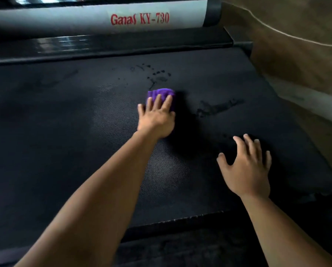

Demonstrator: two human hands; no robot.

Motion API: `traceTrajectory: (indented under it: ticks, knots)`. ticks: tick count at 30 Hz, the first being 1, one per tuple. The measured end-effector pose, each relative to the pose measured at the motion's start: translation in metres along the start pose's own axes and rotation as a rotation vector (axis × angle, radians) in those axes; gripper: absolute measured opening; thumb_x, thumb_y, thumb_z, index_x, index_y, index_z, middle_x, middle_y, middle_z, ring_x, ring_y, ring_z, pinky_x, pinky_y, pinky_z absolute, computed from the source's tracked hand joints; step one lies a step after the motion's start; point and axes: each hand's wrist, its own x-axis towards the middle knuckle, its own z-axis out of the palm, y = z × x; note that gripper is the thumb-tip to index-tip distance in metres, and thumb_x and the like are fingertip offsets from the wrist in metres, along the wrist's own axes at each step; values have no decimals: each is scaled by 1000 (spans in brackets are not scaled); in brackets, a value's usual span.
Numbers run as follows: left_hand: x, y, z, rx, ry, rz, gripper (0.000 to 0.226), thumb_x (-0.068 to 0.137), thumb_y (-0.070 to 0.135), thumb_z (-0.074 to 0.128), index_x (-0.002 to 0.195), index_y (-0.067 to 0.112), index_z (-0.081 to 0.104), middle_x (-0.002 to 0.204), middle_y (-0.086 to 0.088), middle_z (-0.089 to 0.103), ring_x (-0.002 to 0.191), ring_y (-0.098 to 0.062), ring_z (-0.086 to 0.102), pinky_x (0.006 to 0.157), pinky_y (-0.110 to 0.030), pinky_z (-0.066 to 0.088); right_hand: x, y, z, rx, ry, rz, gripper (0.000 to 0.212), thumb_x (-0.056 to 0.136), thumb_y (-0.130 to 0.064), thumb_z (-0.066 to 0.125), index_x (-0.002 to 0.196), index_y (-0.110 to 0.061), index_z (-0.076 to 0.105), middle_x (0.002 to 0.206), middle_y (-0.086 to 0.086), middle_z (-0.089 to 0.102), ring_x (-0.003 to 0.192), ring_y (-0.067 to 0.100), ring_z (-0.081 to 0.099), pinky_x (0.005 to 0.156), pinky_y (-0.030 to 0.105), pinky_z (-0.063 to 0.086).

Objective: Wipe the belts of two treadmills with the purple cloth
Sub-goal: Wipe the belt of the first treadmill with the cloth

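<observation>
A black textured treadmill belt point(65, 151) fills most of the view. My left hand point(156, 118) lies flat on a bunched purple cloth point(162, 93), pressing it onto the middle of the belt. The cloth shows only beyond my fingertips. My right hand point(246, 164) rests on the belt to the right and nearer me, fingers spread, holding nothing. Dark wet spots point(157, 74) and a wet smear point(217, 107) mark the belt just beyond and to the right of the cloth.
A black side rail point(107, 47) runs along the far edge of the belt, with a grey frame bar point(95, 17) lettered "Ganas KY-730" behind it. The belt's near edge point(180, 220) meets another dark rail. Brown floor point(296, 54) lies to the right.
</observation>
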Motion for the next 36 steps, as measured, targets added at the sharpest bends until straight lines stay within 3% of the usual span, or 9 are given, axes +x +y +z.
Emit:
traceTrajectory:
  ticks: [5, 11, 16, 23, 29, 33, 36]
  knots:
    - [-46, 51, 23, 23, -35, 271, 61, 99, 47, 31, 155, 36, 8, 165, 3, 4, 151, -24, -4, 119, -55, -5, 2, -2, 1, 17, 21, 22, 67, 84, -51, 42, 143, -20, 46, 158, 7, 35, 149, 30, 23, 119, 57, 13]
    - [-124, -16, 22, 44, -3, 284, 66, 93, 59, 16, 154, 42, -2, 164, 7, 0, 151, -19, -5, 121, -48, -1, 1, -1, 1, 11, 6, 28, 67, 85, -52, 38, 146, -22, 43, 160, 4, 31, 150, 27, 20, 121, 54, 10]
    - [-58, -35, 11, 4, 47, 120, 65, 100, 49, 29, 157, 31, 3, 165, -2, -2, 150, -22, -14, 121, -42, -5, 0, -2, 2, -16, 20, 28, 69, 85, -54, 33, 145, -22, 44, 160, 5, 33, 150, 28, 21, 121, 54, 12]
    - [36, 60, 22, 40, -24, 275, 67, 100, 42, 32, 156, 16, 6, 163, -14, 0, 150, -27, -10, 122, -41, -3, 0, -2, -1, -22, 16, 16, 71, 84, -55, 32, 145, -23, 43, 159, 4, 34, 150, 27, 21, 120, 55, 13]
    - [-82, 52, 32, -6, -15, 499, 65, 102, 43, 28, 157, 20, 4, 164, -8, -4, 150, -20, -11, 122, -37, -4, 0, -4, 1, -25, 64, 23, 68, 81, -50, 38, 139, -19, 52, 154, 8, 42, 146, 31, 31, 117, 57, 19]
    - [-109, 7, 23, 0, -29, 355, 66, 97, 51, 16, 156, 29, -5, 162, 3, -14, 148, -12, -20, 121, -32, -10, 1, -3, 1, -25, 35, 36, 65, 85, -50, 39, 142, -21, 48, 157, 5, 37, 148, 29, 26, 120, 55, 16]
    - [-60, 12, 19, -14, 12, 251, 64, 101, 45, 24, 157, 25, 0, 164, -3, -8, 150, -19, -14, 121, -35, -6, 0, -3, 1, -33, 29, 30, 65, 85, -50, 38, 143, -21, 48, 157, 5, 37, 148, 29, 26, 120, 55, 16]
